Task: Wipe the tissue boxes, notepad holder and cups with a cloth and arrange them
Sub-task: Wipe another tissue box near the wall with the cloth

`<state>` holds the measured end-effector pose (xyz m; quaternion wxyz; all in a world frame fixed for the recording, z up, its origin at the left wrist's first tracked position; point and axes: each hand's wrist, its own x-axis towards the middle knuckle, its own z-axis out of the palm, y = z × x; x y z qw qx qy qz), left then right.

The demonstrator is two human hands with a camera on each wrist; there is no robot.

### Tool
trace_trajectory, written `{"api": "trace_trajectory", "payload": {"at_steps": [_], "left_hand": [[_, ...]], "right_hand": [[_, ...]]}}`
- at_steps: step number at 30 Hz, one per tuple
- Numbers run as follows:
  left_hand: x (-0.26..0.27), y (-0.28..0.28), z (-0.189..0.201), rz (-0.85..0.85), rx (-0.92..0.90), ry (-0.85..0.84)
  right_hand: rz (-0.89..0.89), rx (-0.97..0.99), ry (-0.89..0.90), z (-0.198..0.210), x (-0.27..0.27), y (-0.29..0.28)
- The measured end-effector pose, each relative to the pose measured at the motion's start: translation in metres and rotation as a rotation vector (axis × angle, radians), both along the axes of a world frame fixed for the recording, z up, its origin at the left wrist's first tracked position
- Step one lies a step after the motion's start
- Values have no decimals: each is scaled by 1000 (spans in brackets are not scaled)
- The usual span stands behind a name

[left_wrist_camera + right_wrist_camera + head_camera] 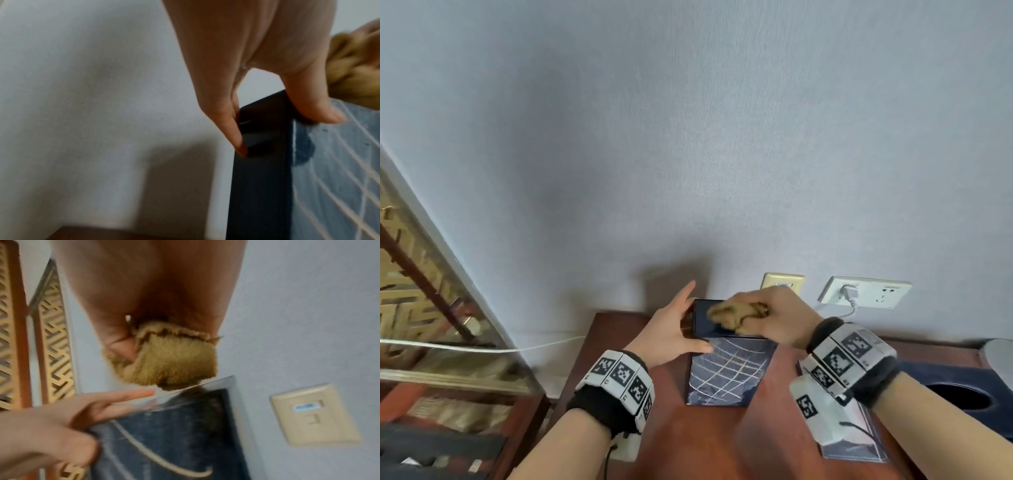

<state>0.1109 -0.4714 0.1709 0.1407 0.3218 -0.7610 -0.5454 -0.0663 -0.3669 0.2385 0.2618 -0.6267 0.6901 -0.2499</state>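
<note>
A dark blue box (729, 373) with pale crossing lines stands upright on the reddish wooden table (654, 431), close to the wall. My left hand (681, 325) pinches its upper left edge, thumb on the patterned front (329, 178), fingers (226, 123) along the dark side. My right hand (770, 315) grips a bunched tan cloth (729, 313) and presses it on the box's glossy top. In the right wrist view the cloth (176, 360) sits on the top rim of the box (174, 443).
A dark blue tissue box (962, 387) with a round hole lies at the right. A flat patterned item (859, 442) lies under my right wrist. The wall behind has a white socket (876, 291) with a plugged cable and a beige plate (782, 282). A gold lattice screen (410, 291) stands left.
</note>
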Motion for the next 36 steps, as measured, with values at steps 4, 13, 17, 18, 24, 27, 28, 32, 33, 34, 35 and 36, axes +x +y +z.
{"api": "trace_trajectory", "payload": {"at_steps": [4, 13, 17, 18, 24, 27, 28, 32, 33, 34, 35, 36], "left_hand": [[-1, 2, 1, 2, -4, -1], [1, 2, 3, -10, -15, -16], [1, 1, 2, -14, -16, -26], [1, 2, 1, -9, -12, -25], [-1, 0, -2, -45, 22, -15], [-3, -2, -2, -67, 16, -13], [-3, -3, -1, -71, 14, -20], [-7, -5, 14, -162, -147, -171], [-10, -4, 21, -209, -272, -262], [-14, -2, 28, -253, -409, -352], [-20, 2, 34, -294, -542, -428], [-27, 6, 39, -328, -655, -481]], "right_hand": [[-17, -9, 231, -16, 5, -5], [204, 72, 1, -4, 14, 13], [-132, -44, 0, -3, -16, 19], [-98, -23, 82, -11, -17, 20], [28, -70, 75, -34, -24, 42], [106, -43, -8, -28, -35, 61], [75, -4, -59, -23, -39, 67], [-284, -71, -132, -13, -63, 83], [-376, -125, -100, -18, -69, 85], [-445, -157, -95, -23, -74, 85], [-487, -164, -103, -28, -76, 84], [-496, -156, -132, -32, -75, 82]]}}
